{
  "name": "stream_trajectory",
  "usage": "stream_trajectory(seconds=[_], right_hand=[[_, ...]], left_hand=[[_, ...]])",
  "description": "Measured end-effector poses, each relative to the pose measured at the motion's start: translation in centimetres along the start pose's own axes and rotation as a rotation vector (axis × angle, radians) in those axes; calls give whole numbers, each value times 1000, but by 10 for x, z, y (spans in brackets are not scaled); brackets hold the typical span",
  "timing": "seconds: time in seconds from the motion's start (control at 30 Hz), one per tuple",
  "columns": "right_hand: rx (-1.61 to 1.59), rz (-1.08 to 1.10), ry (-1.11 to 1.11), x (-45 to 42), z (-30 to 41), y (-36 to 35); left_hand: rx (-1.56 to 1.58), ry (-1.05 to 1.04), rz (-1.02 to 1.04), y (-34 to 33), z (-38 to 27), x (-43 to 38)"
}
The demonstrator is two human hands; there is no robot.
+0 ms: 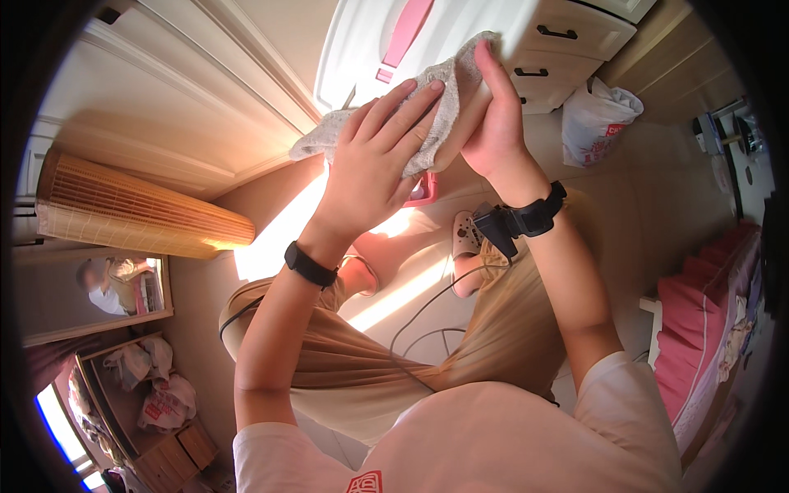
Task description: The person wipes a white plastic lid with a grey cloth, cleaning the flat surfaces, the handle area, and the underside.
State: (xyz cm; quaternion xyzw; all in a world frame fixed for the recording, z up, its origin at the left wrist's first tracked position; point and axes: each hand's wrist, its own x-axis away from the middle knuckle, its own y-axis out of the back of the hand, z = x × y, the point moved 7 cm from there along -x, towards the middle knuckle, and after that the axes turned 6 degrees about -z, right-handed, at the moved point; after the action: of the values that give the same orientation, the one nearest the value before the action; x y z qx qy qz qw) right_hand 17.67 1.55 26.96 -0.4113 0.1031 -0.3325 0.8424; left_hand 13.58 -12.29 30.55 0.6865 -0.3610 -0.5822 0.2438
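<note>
A grey knitted cloth [431, 86] is bunched between my two hands in front of a white panel [360, 49] with a pink strip [407, 34]. My left hand [373, 148] lies across the cloth, its fingers spread over the folds. My right hand [502, 117] grips the cloth's right side, with the thumb pointing up along its edge. A smooth beige surface shows between the cloth and my right palm; I cannot tell what it is. Below the hands, part of a pink frame [425, 190] is visible, mostly hidden by my left hand.
A rolled bamboo mat [148, 206] lies at left, above a mirror [92, 296]. White drawers [548, 52] with black handles and a stuffed plastic bag [598, 123] are at upper right. A thin black cable [394, 336] crosses my lap. Pink fabric [696, 320] hangs at right.
</note>
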Motion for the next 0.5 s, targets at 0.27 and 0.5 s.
stream_trajectory(seconds=[0.27, 0.5], right_hand=[[31, -56, 94, -1, 27, 0], [68, -109, 223, 4, 53, 2]], left_hand=[[123, 23, 29, -9, -13, 6], [118, -20, 30, -8, -30, -2]])
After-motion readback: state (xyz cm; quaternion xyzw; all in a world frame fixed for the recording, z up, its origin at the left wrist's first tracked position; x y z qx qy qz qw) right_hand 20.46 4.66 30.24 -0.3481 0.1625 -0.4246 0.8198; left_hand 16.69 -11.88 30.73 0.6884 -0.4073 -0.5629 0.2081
